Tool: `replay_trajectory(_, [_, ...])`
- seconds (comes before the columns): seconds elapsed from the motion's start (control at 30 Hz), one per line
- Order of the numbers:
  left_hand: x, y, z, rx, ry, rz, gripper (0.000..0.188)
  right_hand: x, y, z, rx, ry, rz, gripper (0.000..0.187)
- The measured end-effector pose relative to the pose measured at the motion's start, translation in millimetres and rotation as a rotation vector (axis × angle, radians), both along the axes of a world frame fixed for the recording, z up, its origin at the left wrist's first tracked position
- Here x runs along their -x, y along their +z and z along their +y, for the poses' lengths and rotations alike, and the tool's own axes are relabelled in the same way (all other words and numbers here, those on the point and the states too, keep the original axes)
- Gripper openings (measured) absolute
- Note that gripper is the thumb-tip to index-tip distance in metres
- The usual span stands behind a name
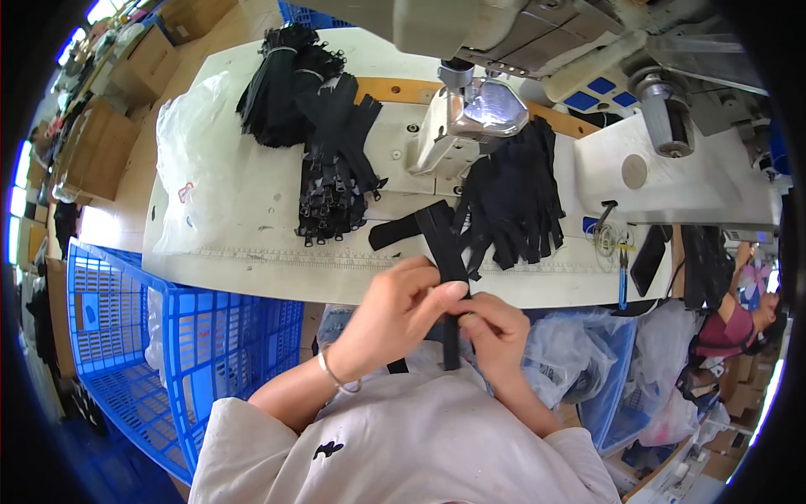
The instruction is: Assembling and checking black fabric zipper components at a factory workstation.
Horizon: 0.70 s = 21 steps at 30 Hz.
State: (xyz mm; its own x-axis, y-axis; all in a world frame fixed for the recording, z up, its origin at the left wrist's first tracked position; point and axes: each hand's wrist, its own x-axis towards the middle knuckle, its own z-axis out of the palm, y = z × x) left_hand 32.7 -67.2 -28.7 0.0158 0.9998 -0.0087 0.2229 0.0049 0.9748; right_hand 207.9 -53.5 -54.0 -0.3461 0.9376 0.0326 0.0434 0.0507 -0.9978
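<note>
Black strip (441, 239) spans the worktop's (546, 290) front edge, approx. mid; left hand (395, 309) & right hand (497, 332) both pinch it w/ fingers, prob. keeping it flat. Zip bundle (281, 92) (tied, presumably vs. tangling) nr. far edge, left.

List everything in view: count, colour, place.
Table: one, white, centre.
Sewing machine: one, pale, upper right.
Zippers: many, black, upper left.
Strip pile: one, black, beside machine.
Held strip: one, black, between hands.
Bag: one, clear, table's left.
Basket: one, blue, lower left.
Bin: one, blue, lower right.
Tool: one, blue, table's right.
Boxes: several, brown, far left.
Coworker: one, maroon top, far right.
Bracelet: one, silvery, left wrist.
Left hand: one, on strip.
Right hand: one, on strip.
</note>
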Motion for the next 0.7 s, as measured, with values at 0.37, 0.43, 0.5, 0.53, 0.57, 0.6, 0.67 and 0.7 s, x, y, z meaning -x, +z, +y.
replay_trajectory(0.37, [-0.1,-22.8,27.2,-0.132,0.087,0.047,0.031,-20.2,3.8,-1.1,-0.268,0.164,-0.255,0.016])
replay_trajectory(0.43, [5.2,-17.8,28.4,-0.343,0.089,0.736,0.015,-31.1,-4.0,0.5,-0.248,0.105,-0.251,0.018])
replay_trajectory(0.5, [3.9,-31.8,29.4,-0.153,0.156,0.811,0.026,-46.0,-15.6,-0.9,-0.010,0.032,-0.173,0.026])
replay_trajectory(0.53, [6.8,-37.2,30.2,-0.101,0.178,0.885,0.027,-45.9,-17.5,-6.5,0.215,-0.059,0.037,0.033])
replay_trajectory(0.57, [9.3,-38.5,30.2,-0.049,0.200,0.960,0.029,-47.1,-17.2,-7.2,0.220,-0.067,0.045,0.033])
replay_trajectory(0.6, [11.0,-35.8,28.3,-0.076,0.215,0.888,0.029,-48.6,-15.3,-6.4,0.290,-0.053,0.081,0.034])
replay_trajectory(0.67, [21.2,-38.5,29.0,-0.089,0.179,0.824,0.027,-45.8,-9.8,-5.5,0.415,-0.050,0.169,0.026])
replay_trajectory(0.7, [26.4,-39.3,29.7,-0.101,0.155,0.758,0.025,-48.2,-13.9,-8.7,0.420,-0.058,0.172,0.026])
